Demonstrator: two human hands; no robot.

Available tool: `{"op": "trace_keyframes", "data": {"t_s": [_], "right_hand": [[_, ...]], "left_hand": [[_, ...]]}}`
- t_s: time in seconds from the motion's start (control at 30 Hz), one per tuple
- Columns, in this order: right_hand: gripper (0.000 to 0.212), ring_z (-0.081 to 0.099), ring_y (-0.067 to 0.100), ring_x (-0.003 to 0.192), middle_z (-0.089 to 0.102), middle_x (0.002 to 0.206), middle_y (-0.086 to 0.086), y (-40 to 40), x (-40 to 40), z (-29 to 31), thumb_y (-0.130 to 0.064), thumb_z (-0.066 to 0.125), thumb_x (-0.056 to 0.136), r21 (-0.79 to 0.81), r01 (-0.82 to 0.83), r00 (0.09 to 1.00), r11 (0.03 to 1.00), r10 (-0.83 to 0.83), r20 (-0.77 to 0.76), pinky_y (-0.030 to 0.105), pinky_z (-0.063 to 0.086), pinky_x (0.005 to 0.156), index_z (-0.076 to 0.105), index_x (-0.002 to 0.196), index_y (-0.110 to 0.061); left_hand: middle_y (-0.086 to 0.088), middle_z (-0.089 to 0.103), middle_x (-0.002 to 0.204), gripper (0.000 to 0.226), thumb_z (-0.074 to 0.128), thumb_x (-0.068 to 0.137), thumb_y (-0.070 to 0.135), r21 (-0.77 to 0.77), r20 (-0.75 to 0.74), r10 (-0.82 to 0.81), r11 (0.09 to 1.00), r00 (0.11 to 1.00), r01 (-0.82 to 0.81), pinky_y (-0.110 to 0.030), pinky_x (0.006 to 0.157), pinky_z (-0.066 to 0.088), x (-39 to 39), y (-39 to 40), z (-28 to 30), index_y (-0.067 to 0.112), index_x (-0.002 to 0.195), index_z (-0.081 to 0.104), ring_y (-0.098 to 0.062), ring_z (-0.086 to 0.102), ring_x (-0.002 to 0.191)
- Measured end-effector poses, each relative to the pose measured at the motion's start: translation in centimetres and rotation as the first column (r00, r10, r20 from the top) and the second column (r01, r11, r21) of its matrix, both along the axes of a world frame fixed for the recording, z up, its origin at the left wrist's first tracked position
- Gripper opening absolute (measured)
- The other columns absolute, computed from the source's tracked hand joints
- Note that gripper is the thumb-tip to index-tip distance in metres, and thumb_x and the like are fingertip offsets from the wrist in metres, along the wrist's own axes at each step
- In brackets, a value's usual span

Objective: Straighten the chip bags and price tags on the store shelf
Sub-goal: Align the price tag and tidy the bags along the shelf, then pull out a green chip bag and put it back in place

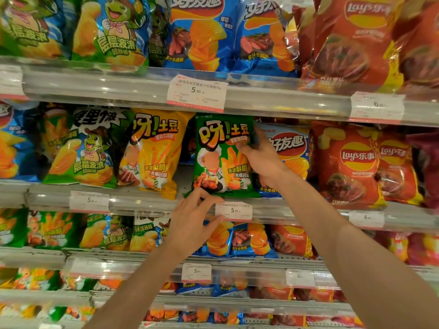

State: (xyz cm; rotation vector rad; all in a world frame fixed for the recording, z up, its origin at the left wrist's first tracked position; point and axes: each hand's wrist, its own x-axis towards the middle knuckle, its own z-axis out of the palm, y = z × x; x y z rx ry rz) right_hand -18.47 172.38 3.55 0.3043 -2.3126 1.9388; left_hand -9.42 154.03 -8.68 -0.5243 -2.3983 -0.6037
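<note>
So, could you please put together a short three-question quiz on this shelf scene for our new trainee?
1. True or false: the right hand grips the green chip bag at its right edge.
2. Which bag stands directly left of the green chip bag? A) yellow chip bag B) a purple one C) a red one
3. Fill in: the left hand touches the bag's bottom edge beside the ____.

Key: 1 true; 2 A; 3 price tag.
</note>
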Motion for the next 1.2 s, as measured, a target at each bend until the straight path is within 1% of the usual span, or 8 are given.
{"op": "trace_keyframes", "data": {"t_s": [0.13, 0.27, 0.4, 0.5, 0.77, 0.93, 1.07, 1.2], "right_hand": [[0.065, 0.054, 0.013, 0.126, 0.054, 0.142, -0.006, -0.6, 0.4, -0.1, -0.014, 0.059, 0.097, 0.013, 0.069, 0.993, 0.998, -0.067, -0.098, 0.037, 0.044, 0.108, 0.028, 0.153, -0.026], [0.069, 0.053, -0.01, 0.11, 0.049, 0.137, -0.012, -0.8, 1.4, -0.3, -0.011, 0.054, 0.1, 0.089, 0.102, 0.969, 0.991, -0.079, -0.236, 0.009, 0.044, 0.096, 0.018, 0.157, -0.025], [0.086, 0.051, 0.006, 0.127, 0.049, 0.142, -0.01, 0.5, 1.3, -0.4, -0.016, 0.063, 0.095, 0.205, -0.002, 0.978, 0.979, 0.044, -0.202, 0.029, 0.044, 0.107, 0.006, 0.158, -0.032], [0.095, 0.057, 0.014, 0.125, 0.051, 0.144, -0.002, 1.3, 0.8, -0.5, -0.008, 0.071, 0.088, 0.208, -0.057, 0.988, 0.976, 0.084, -0.128, 0.041, 0.049, 0.106, 0.01, 0.157, -0.033], [0.098, 0.053, 0.018, 0.13, 0.046, 0.15, 0.002, 0.6, -0.3, -1.0, -0.009, 0.075, 0.084, 0.23, -0.047, 0.989, 0.972, 0.077, -0.123, 0.048, 0.046, 0.108, 0.013, 0.156, -0.036], [0.09, 0.055, 0.016, 0.127, 0.054, 0.142, -0.003, 0.4, 0.5, -1.0, -0.016, 0.072, 0.088, 0.223, -0.004, 0.984, 0.975, 0.044, -0.173, 0.045, 0.048, 0.106, 0.015, 0.156, -0.033], [0.07, 0.061, 0.004, 0.104, 0.055, 0.124, -0.009, 1.2, 4.3, -1.8, -0.02, 0.066, 0.094, 0.212, 0.149, 0.963, 0.966, -0.093, -0.254, 0.022, 0.053, 0.087, 0.027, 0.152, -0.026], [0.042, 0.061, 0.008, 0.086, 0.06, 0.101, -0.006, 3.7, 8.5, -5.6, -0.016, 0.064, 0.094, 0.323, 0.303, 0.898, 0.896, -0.155, -0.411, 0.028, 0.054, 0.078, 0.05, 0.133, -0.021]], "left_hand": [[0.006, 0.05, 0.104, 0.037, 0.069, 0.085, 0.043, -0.003, 0.002, 0.0, 1.0, 1.0, 0.0, -0.033, 0.071, 0.05, -0.1, 0.0, 0.0, 0.028, 0.118, 0.062, -0.012, 0.054, 0.086], [0.006, 0.049, 0.103, 0.038, 0.066, 0.085, 0.045, -0.003, -0.001, -0.01, 1.0, 1.0, 0.01, -0.033, 0.073, 0.05, -0.1, 0.0, 0.0, 0.027, 0.119, 0.063, -0.012, 0.054, 0.086], [0.006, 0.049, 0.102, 0.038, 0.07, 0.084, 0.042, -0.006, -0.011, -0.008, 1.0, 1.0, 0.008, -0.032, 0.073, 0.051, -0.1, 0.0, 0.0, 0.027, 0.118, 0.063, -0.012, 0.054, 0.086], [0.005, 0.05, 0.102, 0.037, 0.069, 0.084, 0.042, -0.007, -0.017, -0.015, 1.0, 1.0, 0.015, -0.032, 0.071, 0.051, -0.1, 0.0, 0.0, 0.026, 0.118, 0.063, -0.013, 0.055, 0.086], [0.006, 0.05, 0.104, 0.038, 0.071, 0.085, 0.042, -0.015, -0.005, -0.02, 1.0, 1.0, 0.02, -0.033, 0.073, 0.051, -0.2, -0.2, 0.0, 0.027, 0.119, 0.062, -0.012, 0.055, 0.087], [0.007, 0.049, 0.104, 0.039, 0.071, 0.085, 0.042, -0.007, 0.005, -0.02, 1.0, 1.0, 0.02, -0.033, 0.073, 0.05, -0.1, -0.2, 0.1, 0.028, 0.12, 0.061, -0.012, 0.054, 0.088], [0.005, 0.049, 0.103, 0.039, 0.069, 0.086, 0.043, -0.039, -0.007, -0.017, 0.999, 1.0, 0.017, -0.035, 0.075, 0.051, 0.1, -0.1, 0.2, 0.026, 0.12, 0.061, -0.014, 0.055, 0.088], [0.001, 0.052, 0.105, 0.037, 0.072, 0.086, 0.037, -0.08, -0.057, 0.023, 0.996, 0.998, -0.027, -0.034, 0.072, 0.053, 0.6, 0.3, 0.1, 0.023, 0.118, 0.063, -0.017, 0.058, 0.086]]}}
